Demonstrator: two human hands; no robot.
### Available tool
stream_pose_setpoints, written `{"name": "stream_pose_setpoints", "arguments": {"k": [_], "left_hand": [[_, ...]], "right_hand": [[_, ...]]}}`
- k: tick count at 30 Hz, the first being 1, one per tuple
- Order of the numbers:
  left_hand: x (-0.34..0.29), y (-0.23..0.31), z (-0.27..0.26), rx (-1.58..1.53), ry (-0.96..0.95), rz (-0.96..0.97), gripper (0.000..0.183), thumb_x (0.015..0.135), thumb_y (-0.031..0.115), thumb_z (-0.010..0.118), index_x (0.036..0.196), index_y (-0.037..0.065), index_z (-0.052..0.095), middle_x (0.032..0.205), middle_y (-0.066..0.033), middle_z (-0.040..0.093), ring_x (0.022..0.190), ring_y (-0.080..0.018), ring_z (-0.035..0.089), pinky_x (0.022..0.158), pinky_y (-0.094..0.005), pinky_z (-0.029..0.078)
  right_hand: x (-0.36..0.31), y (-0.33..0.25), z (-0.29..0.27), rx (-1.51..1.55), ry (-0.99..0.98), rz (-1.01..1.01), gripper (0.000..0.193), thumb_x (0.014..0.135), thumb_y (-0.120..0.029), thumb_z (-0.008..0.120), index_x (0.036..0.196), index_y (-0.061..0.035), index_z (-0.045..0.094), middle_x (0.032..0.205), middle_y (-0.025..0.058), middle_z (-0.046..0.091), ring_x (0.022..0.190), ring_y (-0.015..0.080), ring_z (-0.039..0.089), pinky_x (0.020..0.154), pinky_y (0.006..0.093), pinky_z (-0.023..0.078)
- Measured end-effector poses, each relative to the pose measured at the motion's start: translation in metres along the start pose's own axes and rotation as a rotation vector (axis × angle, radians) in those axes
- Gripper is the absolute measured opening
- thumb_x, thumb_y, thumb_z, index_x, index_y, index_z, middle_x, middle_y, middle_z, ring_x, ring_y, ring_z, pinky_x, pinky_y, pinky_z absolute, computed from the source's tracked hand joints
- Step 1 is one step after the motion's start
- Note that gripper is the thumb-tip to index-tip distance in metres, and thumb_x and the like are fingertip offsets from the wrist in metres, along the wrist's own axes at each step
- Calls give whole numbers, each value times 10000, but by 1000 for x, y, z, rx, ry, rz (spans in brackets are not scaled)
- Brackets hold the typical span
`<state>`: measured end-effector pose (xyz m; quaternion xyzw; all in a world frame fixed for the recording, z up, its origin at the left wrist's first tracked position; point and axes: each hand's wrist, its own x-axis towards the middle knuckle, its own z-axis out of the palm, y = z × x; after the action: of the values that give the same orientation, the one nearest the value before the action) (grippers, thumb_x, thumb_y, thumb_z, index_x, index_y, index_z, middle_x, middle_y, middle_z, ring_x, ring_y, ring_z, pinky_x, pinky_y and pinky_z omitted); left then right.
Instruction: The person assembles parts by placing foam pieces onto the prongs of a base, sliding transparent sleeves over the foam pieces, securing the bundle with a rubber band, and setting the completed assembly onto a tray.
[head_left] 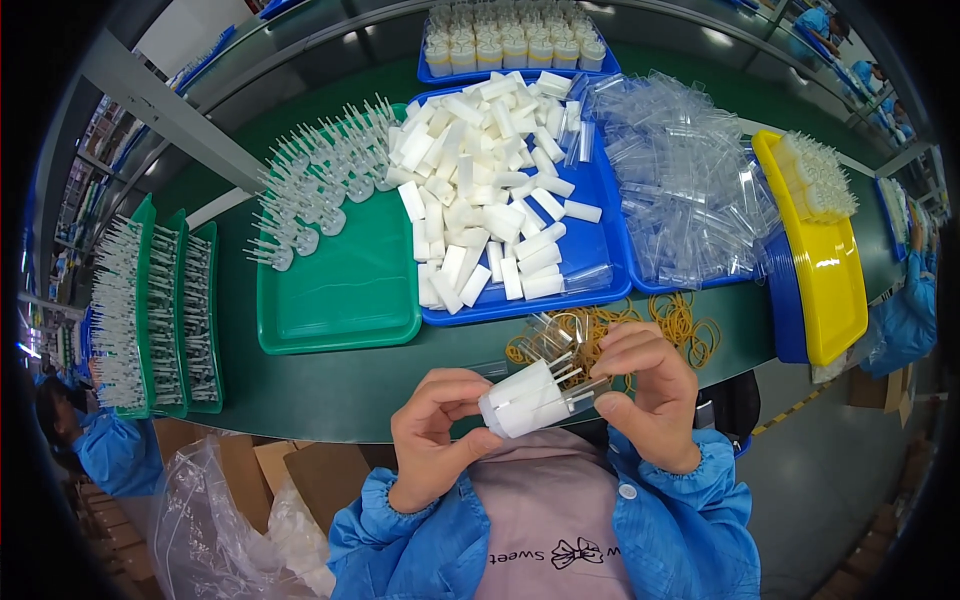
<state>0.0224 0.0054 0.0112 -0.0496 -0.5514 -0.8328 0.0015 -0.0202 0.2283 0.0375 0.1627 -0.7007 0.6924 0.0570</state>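
My left hand (432,425) is closed around the base end of a white cylindrical assembly (527,402), held tilted in front of my chest. Several thin white prongs stick out of its right end. At those prongs, my right hand (655,390) pinches a transparent plastic piece (588,391) between thumb and fingers. Whether that piece sits inside the assembly or only touches it, I cannot tell. Just beyond my hands, yellowish rubber bands (688,328) lie in a loose heap at the table's near edge, with some transparent plastic among them.
White blocks (480,190) fill much of a blue tray (600,270). Right of it is a tray of transparent plastic pieces (680,180), then a yellow tray (835,290). A green tray (340,310) holds pronged parts (330,185); stacked green trays (180,320) stand far left.
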Motion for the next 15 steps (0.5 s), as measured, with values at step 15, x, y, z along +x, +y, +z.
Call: {"name": "stream_pose_setpoints", "arguments": {"k": [15], "left_hand": [[-7, 0, 6, 19, -20, -78, 366, 704, -65, 748, 1033, -46, 587, 1109, -158, 521, 1047, -240, 589, 939, -367, 508]], "right_hand": [[-7, 0, 1, -32, -149, -43, 192, 678, -64, 774, 838, -65, 668, 879, 58, 651, 996, 268, 557, 955, 429, 360]]}}
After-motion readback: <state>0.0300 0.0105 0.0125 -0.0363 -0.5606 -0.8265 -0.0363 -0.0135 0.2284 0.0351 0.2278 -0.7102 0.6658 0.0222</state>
